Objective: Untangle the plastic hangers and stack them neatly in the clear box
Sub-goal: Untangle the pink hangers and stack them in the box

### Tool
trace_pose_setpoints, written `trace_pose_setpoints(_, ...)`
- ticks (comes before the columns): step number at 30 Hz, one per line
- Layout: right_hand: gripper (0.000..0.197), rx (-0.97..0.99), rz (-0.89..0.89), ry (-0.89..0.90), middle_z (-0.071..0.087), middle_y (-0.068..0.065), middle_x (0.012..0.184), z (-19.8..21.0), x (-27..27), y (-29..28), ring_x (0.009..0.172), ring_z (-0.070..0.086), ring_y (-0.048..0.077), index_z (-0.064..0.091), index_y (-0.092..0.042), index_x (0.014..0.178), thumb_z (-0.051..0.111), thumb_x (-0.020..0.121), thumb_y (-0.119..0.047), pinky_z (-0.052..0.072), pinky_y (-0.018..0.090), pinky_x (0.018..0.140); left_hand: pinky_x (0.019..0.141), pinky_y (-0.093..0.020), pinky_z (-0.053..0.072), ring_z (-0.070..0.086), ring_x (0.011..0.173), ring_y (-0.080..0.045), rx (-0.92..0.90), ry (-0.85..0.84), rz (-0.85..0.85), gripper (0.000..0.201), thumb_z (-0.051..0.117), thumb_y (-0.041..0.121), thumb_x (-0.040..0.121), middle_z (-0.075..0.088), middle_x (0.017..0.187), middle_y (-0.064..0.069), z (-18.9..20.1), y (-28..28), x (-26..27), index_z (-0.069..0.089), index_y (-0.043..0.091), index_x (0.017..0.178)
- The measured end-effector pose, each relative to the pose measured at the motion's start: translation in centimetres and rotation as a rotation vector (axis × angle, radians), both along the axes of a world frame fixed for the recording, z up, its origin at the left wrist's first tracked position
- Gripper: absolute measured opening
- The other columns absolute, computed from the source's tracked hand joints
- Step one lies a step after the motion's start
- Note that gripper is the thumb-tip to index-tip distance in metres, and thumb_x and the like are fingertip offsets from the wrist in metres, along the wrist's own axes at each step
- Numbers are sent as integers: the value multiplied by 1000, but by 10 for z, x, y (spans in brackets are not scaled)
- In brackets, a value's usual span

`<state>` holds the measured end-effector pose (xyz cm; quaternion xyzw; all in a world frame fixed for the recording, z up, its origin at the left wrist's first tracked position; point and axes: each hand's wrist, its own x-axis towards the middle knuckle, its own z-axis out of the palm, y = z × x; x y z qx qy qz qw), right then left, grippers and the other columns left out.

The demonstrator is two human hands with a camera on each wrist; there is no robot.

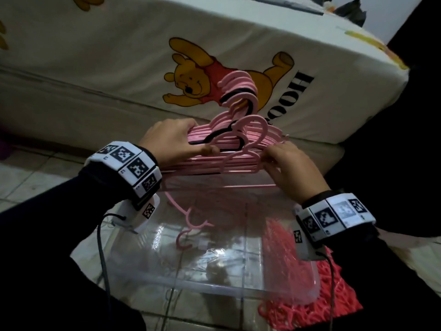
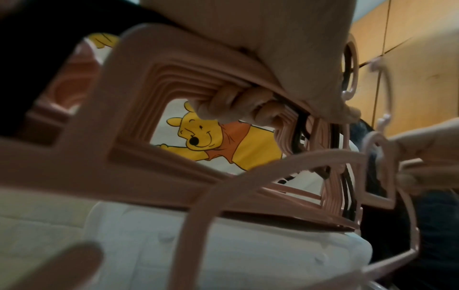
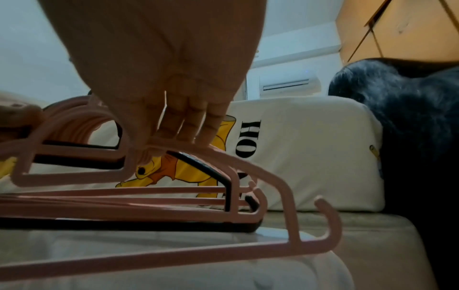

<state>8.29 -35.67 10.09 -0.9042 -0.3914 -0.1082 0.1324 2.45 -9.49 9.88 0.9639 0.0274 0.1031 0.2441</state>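
Observation:
A bundle of pink hangers [image 1: 241, 142] with a black hanger [image 1: 216, 137] among them hovers over the far rim of the clear box [image 1: 214, 286]. My left hand [image 1: 188, 137] grips the bundle's left shoulder; its fingers [image 2: 231, 106] curl round the stacked bars [image 2: 149, 78]. My right hand [image 1: 274, 155] pinches the right shoulder of a pink hanger [image 3: 273, 176] at the front, fingers [image 3: 183, 127] on top of it, with the black hanger [image 3: 198, 162] just behind. One loose pink hanger [image 1: 191, 223] dangles below the bundle into the box.
A pile of coral-red hangers [image 1: 310, 297] lies on the tiled floor [image 1: 35, 177] against the box's right side. Behind the bundle stands a mattress [image 1: 119, 68] with a yellow bear print. Dark fabric [image 1: 393, 139] fills the right.

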Motion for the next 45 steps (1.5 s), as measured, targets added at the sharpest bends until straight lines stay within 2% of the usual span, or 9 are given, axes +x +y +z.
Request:
trace_pose_setpoints(6, 3, 95, -9, -119, 64, 3, 89, 4, 4, 7, 84, 53, 22, 63, -13, 86, 64, 83, -14, 36, 28, 67, 62, -32, 48, 57, 71, -13, -7, 28, -48, 90, 37, 100, 43, 61, 80, 8, 0, -15, 3, 56, 26, 91)
trace_pose_setpoints(12, 7, 105, -34, -143, 64, -3, 82, 7, 6, 4, 75, 54, 20, 62, -18, 81, 67, 77, -13, 30, 25, 66, 76, -39, 53, 61, 82, -18, -43, 135, -47, 91, 50, 96, 39, 65, 89, 7, 2, -18, 3, 57, 28, 100)
trace_pose_setpoints(17, 24, 212, -59, -96, 59, -5, 79, 8, 4, 9, 71, 56, 14, 50, -20, 80, 73, 78, -17, 46, 30, 64, 80, -37, 52, 63, 87, -20, -87, 159, -69, 41, 75, 37, 70, 66, 93, 4, 4, -15, 0, 58, 23, 105)
trace_pose_setpoints(21, 31, 214, -66, -163, 49, 3, 93, 6, 3, 7, 74, 50, 17, 47, -15, 78, 76, 74, -26, 45, 30, 60, 70, -30, 49, 61, 83, -21, -90, 118, -65, 30, 70, 25, 75, 64, 90, 3, 8, -10, -3, 58, 21, 102)
trace_pose_setpoints(24, 30, 55, -5, -113, 49, -4, 77, 0, 8, 1, 67, 49, 17, 44, -20, 67, 68, 74, -36, 37, 26, 54, 66, -29, 43, 59, 79, -22, -79, 80, -38, 26, 67, 23, 76, 63, 88, 2, 12, -3, -6, 57, 21, 100)
trace_pose_setpoints(29, 15, -509, 37, 153, 62, 3, 79, -62, 1, 19, 81, 61, 29, 59, -20, 77, 56, 83, -34, 34, 27, 61, 65, -30, 40, 57, 78, -24, -107, 25, 44, 25, 66, 22, 76, 62, 86, -2, 17, 7, -6, 58, 18, 99)
trace_pose_setpoints(36, 28, -749, 162, 354, 60, 13, 119, -168, 2, 62, 107, 60, 32, 60, -14, 116, 49, 91, -18, 47, 36, 82, 67, -28, 38, 57, 79, -25, -108, -9, 56, 23, 68, 23, 76, 59, 85, 0, 16, 6, 0, 56, 18, 95)
trace_pose_setpoints(42, 23, -664, 199, 151, 66, 4, 109, -222, 4, 98, 103, 62, 26, 63, -26, 105, 48, 89, -31, 43, 27, 82, 68, -35, 48, 59, 78, -25, -109, 1, 16, 22, 69, 24, 76, 62, 84, -2, 10, 7, 6, 56, 19, 93)
trace_pose_setpoints(45, 20, -750, 454, -26, 64, 6, 104, -232, 4, 129, 97, 61, 26, 62, -24, 99, 46, 87, -31, 39, 26, 77, 71, -39, 51, 60, 80, -26, -101, 9, 10, 26, 68, 22, 75, 64, 88, -3, 7, 9, 10, 59, 16, 98)
